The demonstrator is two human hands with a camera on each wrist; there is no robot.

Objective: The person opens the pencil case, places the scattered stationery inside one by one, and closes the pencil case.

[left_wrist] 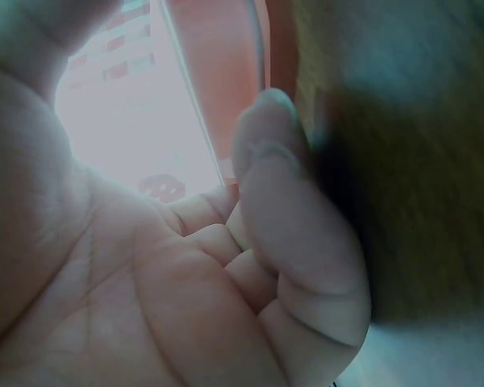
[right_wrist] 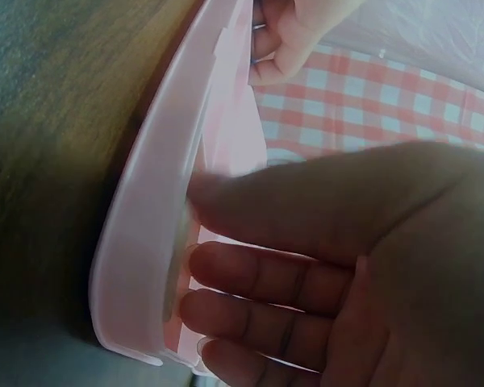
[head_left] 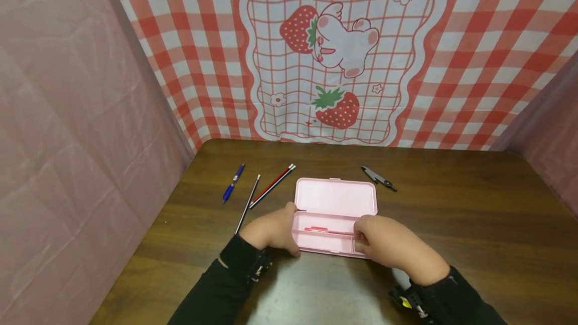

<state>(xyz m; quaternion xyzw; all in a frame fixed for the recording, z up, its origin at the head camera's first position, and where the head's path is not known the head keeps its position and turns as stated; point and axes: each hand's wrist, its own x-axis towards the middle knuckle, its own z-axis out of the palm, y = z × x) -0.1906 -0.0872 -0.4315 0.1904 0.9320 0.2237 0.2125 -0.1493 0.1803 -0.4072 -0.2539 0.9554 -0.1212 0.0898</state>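
Observation:
A pink pencil case (head_left: 335, 197) lies on the table with its lid tipped back. My left hand (head_left: 275, 227) grips its left end, thumb at the front corner and fingers toward the hinge. At the right end, the fingertips of my right hand (head_left: 381, 242) reach down inside the tray. The right wrist view shows a tan strip (right_wrist: 176, 270) between those fingertips and the pink wall; I cannot tell whether they pinch it. A slim red piece (head_left: 317, 228) lies in the case near the divider.
Left of the case lie a blue pen (head_left: 233, 183), a dark pencil (head_left: 248, 203), and a red pencil (head_left: 272, 183) alongside a black one (head_left: 276, 184). A grey drawing compass (head_left: 379, 178) lies behind on the right. A red checked cloth (head_left: 217, 54) hangs along the table's back edge.

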